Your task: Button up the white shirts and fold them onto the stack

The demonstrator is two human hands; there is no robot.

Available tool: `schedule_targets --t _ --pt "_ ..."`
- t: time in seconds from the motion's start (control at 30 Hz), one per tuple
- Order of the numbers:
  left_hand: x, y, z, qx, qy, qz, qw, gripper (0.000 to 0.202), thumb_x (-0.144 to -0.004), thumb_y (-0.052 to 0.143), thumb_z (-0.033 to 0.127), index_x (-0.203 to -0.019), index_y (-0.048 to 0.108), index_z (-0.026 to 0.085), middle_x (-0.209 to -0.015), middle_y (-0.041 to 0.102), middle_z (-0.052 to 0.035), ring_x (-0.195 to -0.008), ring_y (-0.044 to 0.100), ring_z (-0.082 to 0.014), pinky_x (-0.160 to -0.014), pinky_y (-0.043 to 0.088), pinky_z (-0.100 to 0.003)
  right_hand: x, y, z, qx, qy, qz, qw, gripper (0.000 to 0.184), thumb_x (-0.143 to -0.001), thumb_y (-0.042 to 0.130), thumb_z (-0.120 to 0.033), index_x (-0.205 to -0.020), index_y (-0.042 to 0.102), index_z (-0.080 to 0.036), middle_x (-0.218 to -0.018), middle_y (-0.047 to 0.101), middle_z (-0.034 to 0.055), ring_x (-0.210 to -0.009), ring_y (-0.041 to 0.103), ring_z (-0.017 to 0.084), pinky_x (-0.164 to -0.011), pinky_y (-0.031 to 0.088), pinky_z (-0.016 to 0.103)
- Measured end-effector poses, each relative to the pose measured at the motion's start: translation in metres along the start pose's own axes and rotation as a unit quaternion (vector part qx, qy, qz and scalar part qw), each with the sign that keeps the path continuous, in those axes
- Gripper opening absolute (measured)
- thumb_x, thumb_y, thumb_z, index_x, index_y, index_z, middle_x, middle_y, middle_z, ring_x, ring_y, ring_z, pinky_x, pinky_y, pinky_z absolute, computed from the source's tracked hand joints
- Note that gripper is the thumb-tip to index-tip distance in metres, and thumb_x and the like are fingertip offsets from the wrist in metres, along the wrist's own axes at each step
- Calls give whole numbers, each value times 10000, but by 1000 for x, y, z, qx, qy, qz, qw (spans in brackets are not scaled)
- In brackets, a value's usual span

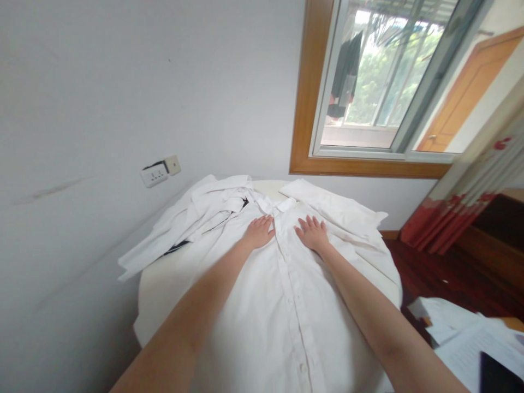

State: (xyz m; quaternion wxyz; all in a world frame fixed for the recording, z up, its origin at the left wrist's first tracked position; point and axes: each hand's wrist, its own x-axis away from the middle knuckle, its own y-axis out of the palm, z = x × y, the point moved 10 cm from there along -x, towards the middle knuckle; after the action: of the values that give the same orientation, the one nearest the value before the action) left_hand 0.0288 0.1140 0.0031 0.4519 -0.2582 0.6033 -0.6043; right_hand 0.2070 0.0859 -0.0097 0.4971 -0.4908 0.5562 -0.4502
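A: Head view, the only one. Where is the shirt, and what are your hands doing on it?

B: The white shirt (262, 305) is spread front up on the round table (161, 292), collar to the far side. Your left hand (259, 231) and right hand (313, 233) lie palm down, one either side of the button strip, just nearer than the collar. Fingers extended; nothing pinched by either.

A: What could go wrong for you, and from what cause?

B: Judgement: uneven pressure from your palms could skew the button strip or bunch the cloth. The rumpled sleeve on the left (149, 254) reaches past the table edge; its overhang could drag that side off. Pressing on its folds would likely set creases. The sleeve on the right (339, 210) lies flatter, so probably less risk.

A: Counts?

B: One shirt, two sleeves, two hands, one table. Dark cloth (178, 248) shows under the left sleeve; you cannot tell from here whether it is separate. Buttons too small to count surely. Wall plates (154, 176): two, far left. Window (376, 76): one, far right. Papers (470, 341) near right: several, overlapping, count uncertain. Dark flat object (499, 375) beside them: one.
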Motion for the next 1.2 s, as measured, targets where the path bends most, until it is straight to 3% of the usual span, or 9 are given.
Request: schedule_targets --t 0.2,0.27,0.37,0.43,0.6,0.67,0.8,0.93,1.2 --pt "4 -15 12 20 31 -23 999 394 -893 430 327 -1261 516 214 -1415 453 -95 -1316 395 -230 -1076 301 -411 4 -18 -1 -44 -42 38 997 476 -934 350 -471 -1337 478 -253 -1448 392 101 -1359 272 281 -1067 186 552" --pt "7 -26 12 27 22 -21 999 376 -872 445 250 -1234 541 208 -1367 509 -92 -1269 449 -222 -1047 340 -384 7 -33 -2 -70 -69 51 994 364 -910 438 -362 -1220 586 -240 -1383 473 87 -1316 347 255 -1057 248 503" --pt "19 -55 11 47 -20 34 998 355 -847 441 187 -1171 584 180 -1215 620 -98 -1138 546 -213 -970 402 -342 21 -62 -14 -134 -125 85 979 275 -850 511 -220 -1075 669 -216 -1253 580 79 -1200 472 213 -1016 336 390" --pt "31 -66 18 69 -30 39 996 297 -826 454 180 -1056 642 184 -1070 675 -83 -1013 597 -210 -872 444 -314 37 -73 -30 -201 -174 64 962 281 -833 502 -175 -1049 678 -206 -1100 655 63 -1026 574 180 -924 411 326" --pt "70 -51 58 142 9 -53 988 159 -800 503 230 -816 661 220 -817 677 -21 -742 608 -173 -638 434 -260 84 -48 -71 -293 -227 -121 921 219 -806 509 -176 -936 684 -190 -666 648 -20 -580 573 117 -599 435 221" --pt "84 -44 68 150 19 -53 987 155 -819 492 242 -813 645 218 -796 655 -21 -724 597 -166 -642 431 -262 92 -43 -74 -285 -217 -109 927 160 -782 584 -236 -904 669 -176 -645 632 -17 -571 558 118 -570 414 218" --pt "98 -43 76 126 48 12 991 128 -848 496 264 -899 606 220 -849 621 -34 -827 586 -183 -744 437 -291 92 -38 -67 -285 -186 -52 939 309 -707 699 -367 -923 631 -158 -761 641 20 -646 568 129 -595 423 223" --pt "101 -38 81 116 82 6 990 116 -853 511 265 -943 575 229 -872 608 -29 -872 577 -190 -775 433 -304 96 -37 -66 -259 -171 -22 950 265 -722 681 -342 -901 631 -153 -841 614 48 -689 568 131 -643 435 224" --pt "99 -35 78 86 50 2 995 71 -871 479 248 -882 540 214 -882 607 -36 -885 573 -196 -789 426 -316 107 -43 -72 -103 -112 5 988 202 -814 599 -330 -873 656 -145 -883 602 85 -782 563 172 -721 415 251"
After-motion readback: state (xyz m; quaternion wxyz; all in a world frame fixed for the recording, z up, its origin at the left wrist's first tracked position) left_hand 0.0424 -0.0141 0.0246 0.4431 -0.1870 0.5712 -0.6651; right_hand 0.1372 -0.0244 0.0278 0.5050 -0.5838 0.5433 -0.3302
